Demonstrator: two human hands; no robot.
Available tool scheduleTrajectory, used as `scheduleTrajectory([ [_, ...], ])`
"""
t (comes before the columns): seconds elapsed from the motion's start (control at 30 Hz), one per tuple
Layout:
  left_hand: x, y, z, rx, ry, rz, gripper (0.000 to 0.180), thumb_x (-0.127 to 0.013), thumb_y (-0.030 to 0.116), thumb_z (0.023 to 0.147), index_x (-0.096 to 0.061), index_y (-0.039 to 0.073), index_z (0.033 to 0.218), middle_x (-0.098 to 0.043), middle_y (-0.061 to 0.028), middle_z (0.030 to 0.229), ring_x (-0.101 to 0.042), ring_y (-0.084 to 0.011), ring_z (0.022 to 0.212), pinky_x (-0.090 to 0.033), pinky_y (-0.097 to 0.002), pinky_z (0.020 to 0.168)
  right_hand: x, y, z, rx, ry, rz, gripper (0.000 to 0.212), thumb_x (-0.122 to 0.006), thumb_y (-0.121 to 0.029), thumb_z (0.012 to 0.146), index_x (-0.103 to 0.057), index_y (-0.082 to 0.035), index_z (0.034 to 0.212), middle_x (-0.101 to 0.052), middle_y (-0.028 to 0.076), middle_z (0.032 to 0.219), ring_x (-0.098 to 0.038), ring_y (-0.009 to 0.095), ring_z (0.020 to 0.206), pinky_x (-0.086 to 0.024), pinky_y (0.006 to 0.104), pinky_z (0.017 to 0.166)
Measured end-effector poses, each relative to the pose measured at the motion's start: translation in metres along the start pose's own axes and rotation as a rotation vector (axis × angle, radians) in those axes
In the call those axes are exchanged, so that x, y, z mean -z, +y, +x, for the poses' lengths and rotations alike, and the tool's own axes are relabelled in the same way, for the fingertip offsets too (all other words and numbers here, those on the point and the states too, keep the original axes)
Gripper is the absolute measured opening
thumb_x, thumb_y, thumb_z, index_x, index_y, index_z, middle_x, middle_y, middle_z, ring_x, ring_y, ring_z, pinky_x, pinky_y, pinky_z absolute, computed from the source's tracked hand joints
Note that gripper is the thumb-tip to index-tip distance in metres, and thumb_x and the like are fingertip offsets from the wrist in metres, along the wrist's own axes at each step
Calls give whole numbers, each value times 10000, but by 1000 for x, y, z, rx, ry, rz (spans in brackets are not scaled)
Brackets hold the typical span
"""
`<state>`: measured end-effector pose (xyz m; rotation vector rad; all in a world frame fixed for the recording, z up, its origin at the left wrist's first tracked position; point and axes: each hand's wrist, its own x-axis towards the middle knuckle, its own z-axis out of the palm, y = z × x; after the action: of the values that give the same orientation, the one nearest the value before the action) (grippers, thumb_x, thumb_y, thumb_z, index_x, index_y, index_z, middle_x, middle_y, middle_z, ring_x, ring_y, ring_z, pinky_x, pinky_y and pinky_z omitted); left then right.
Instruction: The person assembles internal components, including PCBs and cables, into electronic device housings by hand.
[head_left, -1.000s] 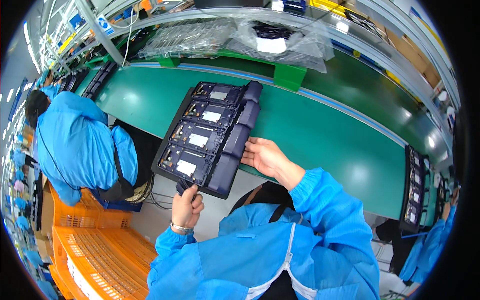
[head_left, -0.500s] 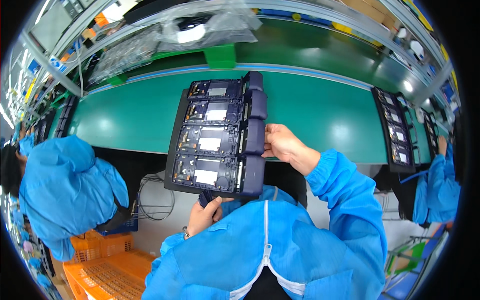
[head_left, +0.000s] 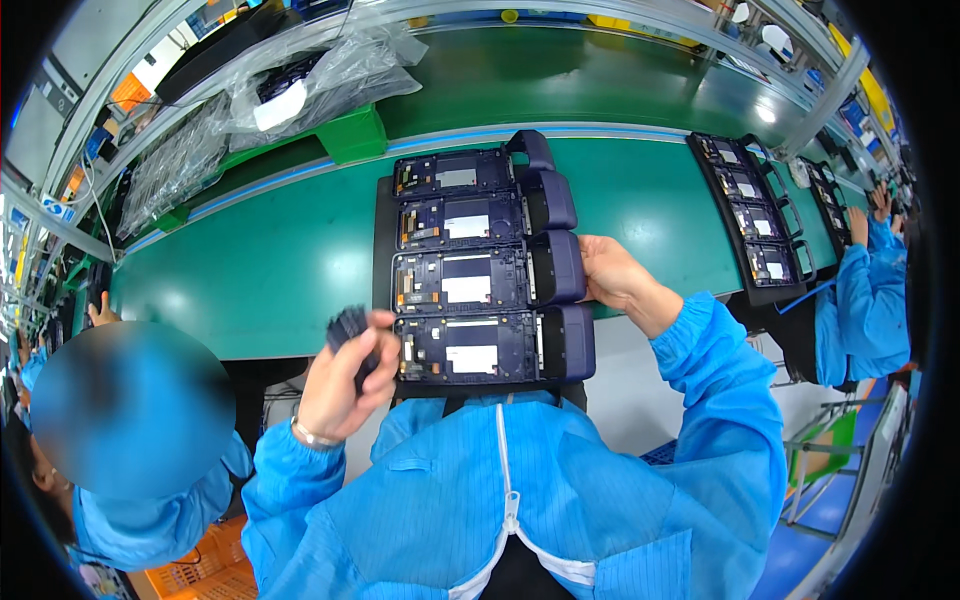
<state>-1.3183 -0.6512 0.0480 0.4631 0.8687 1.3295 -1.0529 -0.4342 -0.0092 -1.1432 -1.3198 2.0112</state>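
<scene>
A black tray (head_left: 384,235) carries a column of several dark open device housings (head_left: 465,265), with circuit parts and white labels inside. At their right edge stand raised dark purple covers (head_left: 575,342). My right hand (head_left: 622,282) is closed at the side of the second cover from the near end; its fingertips are partly hidden there. Left of the nearest housing, my left hand (head_left: 345,385) is raised and closed around a small bundle of black plastic pieces (head_left: 347,325), slightly blurred. Their exact kind cannot be made out.
The tray rests on a green bench (head_left: 250,290). A similar loaded tray (head_left: 745,215) lies to the right, with another beyond it. Clear plastic bags (head_left: 320,85) lie on a green stand (head_left: 350,135) at the back. Co-workers in blue sit at both sides; an orange crate (head_left: 205,560) stands lower left.
The near end of the tray has moved forward from over my lap onto the bench. My left hand has left the tray's near edge and risen to the left with the black pieces. My right hand stays by the covers.
</scene>
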Motion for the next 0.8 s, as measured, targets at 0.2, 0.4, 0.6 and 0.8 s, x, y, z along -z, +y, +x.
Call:
scheduleTrajectory([
  [0.2,-36,14,83,139,-132,-21,265,-530,129,887,-482,36,1130,-513,-46,872,-410,-62,607,-311,-174,423,18,-25,-10,-45,57,-202,209,-479,-3,844,-535,10,1045,-628,88,851,-622,143,691,-538,274,581],
  [0.4,-57,17,124,199,-210,58,279,-578,131,864,-494,42,1115,-570,-80,922,-445,-62,617,-316,-163,426,25,-69,-34,649,390,-756,212,-504,-84,867,-588,-15,1049,-627,70,931,-602,140,784,-500,277,658],
  [0.6,-71,9,144,221,-274,115,213,-566,122,870,-500,50,1059,-573,-62,904,-432,-44,590,-302,-161,410,-43,-89,-8,388,-93,-372,250,-554,-147,872,-583,-3,1074,-628,78,922,-593,112,745,-484,225,577],
  [0.8,-71,10,155,198,-266,148,277,-585,211,867,-520,57,1087,-598,-89,952,-433,-46,595,-310,-157,419,-44,-89,16,356,-71,-304,141,-610,-135,837,-611,-17,914,-619,45,783,-578,88,646,-479,212,541],
])
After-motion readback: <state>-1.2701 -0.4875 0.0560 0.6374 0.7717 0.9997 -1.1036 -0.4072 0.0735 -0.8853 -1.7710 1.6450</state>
